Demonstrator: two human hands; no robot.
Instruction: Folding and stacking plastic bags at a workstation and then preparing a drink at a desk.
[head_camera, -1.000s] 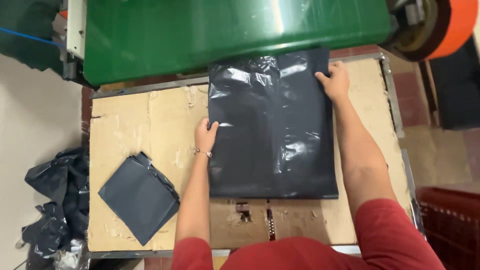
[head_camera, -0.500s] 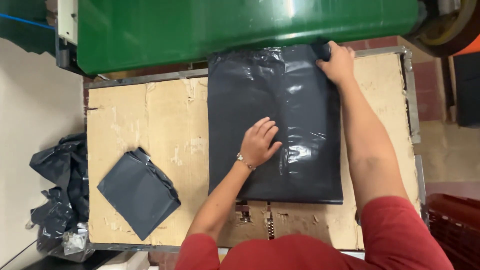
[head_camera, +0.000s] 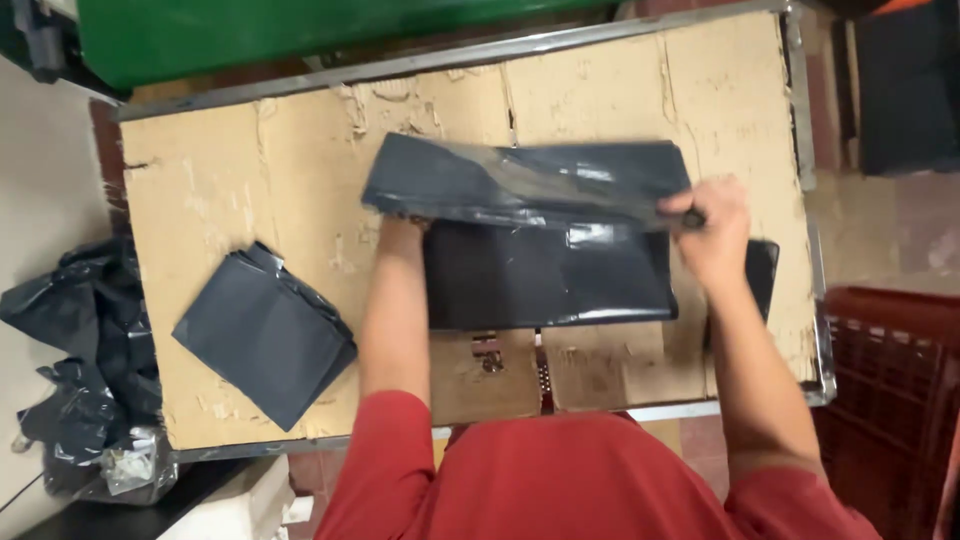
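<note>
Two hands fold a dark plastic bag on a cardboard table.

The right hand (head_camera: 712, 228) is closed, pinching the right end of the bag's (head_camera: 548, 280) folded upper flap. The left hand (head_camera: 402, 222) is mostly hidden under the flap's left end, so I cannot tell its state. The bag lies at the middle of the table (head_camera: 230, 190). A stack of folded bags (head_camera: 262, 335) rests left of it, near the table's front edge.

A dark grey glossy plastic bag (head_camera: 540, 235) lies on tan cardboard (head_camera: 230, 190); at eight o'clock, a matte grey folded stack (head_camera: 262, 335); at twelve, green machine (head_camera: 250, 35).
</note>
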